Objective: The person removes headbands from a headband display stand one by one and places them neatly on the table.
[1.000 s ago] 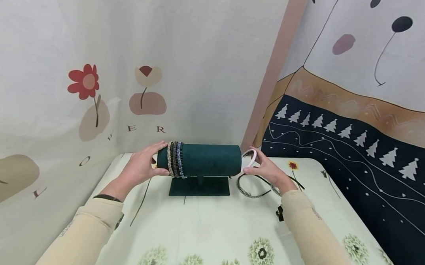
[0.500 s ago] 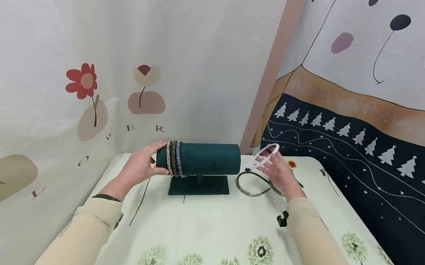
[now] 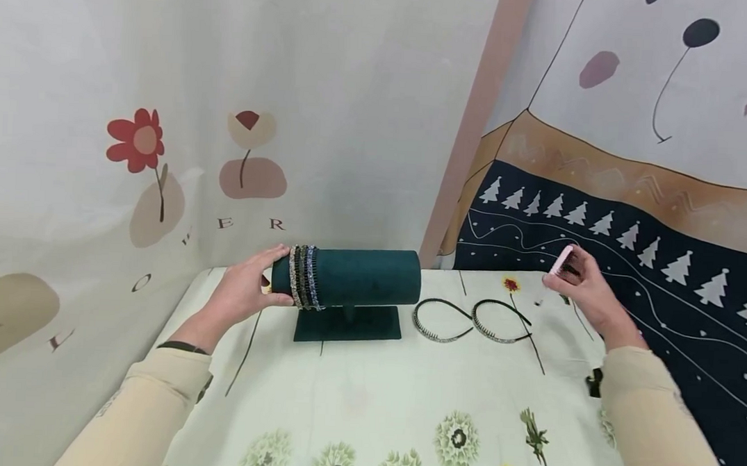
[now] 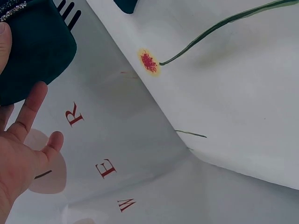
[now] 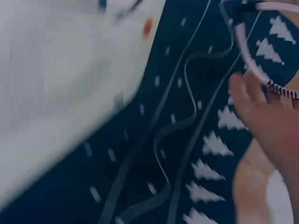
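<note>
A dark green cylindrical headband stand on a flat base stands on the table. Several glittery toothed headbands are round its left part. My left hand grips this left end, thumb at the front and fingers over the top; the left wrist view shows fingers along the end's edge. Out to the right, above the table's far right side, my right hand holds a pale pink headband. That headband's toothed part shows near my fingers in the right wrist view, which is partly blurred.
Two black toothed headbands lie side by side on the table, right of the stand. A flower-print cloth covers the table. Printed curtains hang behind it, pale at the back and dark blue with white trees at the right.
My right hand has carried the pink headband from beside the stand's right end out to the right. The black headbands are now fully visible. My left hand stays on the stand.
</note>
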The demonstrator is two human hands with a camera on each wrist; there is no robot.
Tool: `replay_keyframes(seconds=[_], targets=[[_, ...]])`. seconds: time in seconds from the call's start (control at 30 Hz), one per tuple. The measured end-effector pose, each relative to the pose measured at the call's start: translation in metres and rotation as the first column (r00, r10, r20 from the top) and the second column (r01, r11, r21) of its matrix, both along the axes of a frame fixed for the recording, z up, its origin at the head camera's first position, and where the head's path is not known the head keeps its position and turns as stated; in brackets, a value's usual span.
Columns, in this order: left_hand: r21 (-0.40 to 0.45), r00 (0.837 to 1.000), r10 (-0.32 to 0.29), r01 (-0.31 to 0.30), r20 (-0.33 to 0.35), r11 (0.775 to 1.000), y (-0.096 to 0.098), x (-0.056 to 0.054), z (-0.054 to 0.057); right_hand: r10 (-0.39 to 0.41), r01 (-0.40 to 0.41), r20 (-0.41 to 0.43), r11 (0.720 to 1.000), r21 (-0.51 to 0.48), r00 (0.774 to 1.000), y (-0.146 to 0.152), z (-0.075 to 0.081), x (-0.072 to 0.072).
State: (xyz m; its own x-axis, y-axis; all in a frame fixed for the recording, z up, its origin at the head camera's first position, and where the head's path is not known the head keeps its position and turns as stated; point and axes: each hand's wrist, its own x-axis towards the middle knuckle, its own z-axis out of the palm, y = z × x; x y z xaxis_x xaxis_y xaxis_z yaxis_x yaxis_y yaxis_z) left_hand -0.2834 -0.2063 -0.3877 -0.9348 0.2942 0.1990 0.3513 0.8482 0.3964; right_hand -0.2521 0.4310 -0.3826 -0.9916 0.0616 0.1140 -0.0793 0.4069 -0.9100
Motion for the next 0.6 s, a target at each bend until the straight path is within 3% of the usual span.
replay_keyframes(seconds=[0.03,0.07,0.13,0.27,0.37,0.43,0.53,0.6], targets=[[-0.001,1.0,0.0,0.0,-0.001,1.0,0.0,0.0,0.0,-0.014,0.009,0.029,0.987,0.158,0.999,0.006,0.004,0.0],[-0.001,1.0,-0.001,0.001,-0.002,1.0,0.0,0.0,0.0,-0.023,0.007,0.048,0.951,0.31,0.999,0.011,0.008,-0.001],[-0.002,1.0,-0.002,0.002,-0.003,1.0,-0.001,0.0,0.0,-0.017,-0.023,0.072,0.853,0.522,0.997,0.018,0.011,-0.005],[-0.014,1.0,0.0,0.0,-0.001,1.0,-0.005,0.0,0.0,0.03,-0.081,0.078,0.572,0.816,0.996,0.021,0.006,-0.014],[-0.021,1.0,-0.004,0.004,-0.005,1.0,-0.007,-0.001,0.0,0.072,-0.105,0.084,0.389,0.915,0.994,0.02,-0.007,-0.016],[-0.018,1.0,-0.011,0.011,-0.009,1.0,-0.006,-0.001,-0.001,0.087,-0.114,0.092,0.294,0.949,0.992,0.02,-0.019,-0.015],[-0.014,1.0,-0.017,0.017,-0.01,1.0,-0.003,-0.001,-0.001,0.114,-0.113,0.092,0.191,0.975,0.989,0.02,-0.038,-0.012],[-0.015,1.0,-0.017,0.017,-0.01,1.0,-0.002,-0.001,-0.001,0.121,-0.106,0.089,0.146,0.984,0.989,0.019,-0.049,-0.011]])
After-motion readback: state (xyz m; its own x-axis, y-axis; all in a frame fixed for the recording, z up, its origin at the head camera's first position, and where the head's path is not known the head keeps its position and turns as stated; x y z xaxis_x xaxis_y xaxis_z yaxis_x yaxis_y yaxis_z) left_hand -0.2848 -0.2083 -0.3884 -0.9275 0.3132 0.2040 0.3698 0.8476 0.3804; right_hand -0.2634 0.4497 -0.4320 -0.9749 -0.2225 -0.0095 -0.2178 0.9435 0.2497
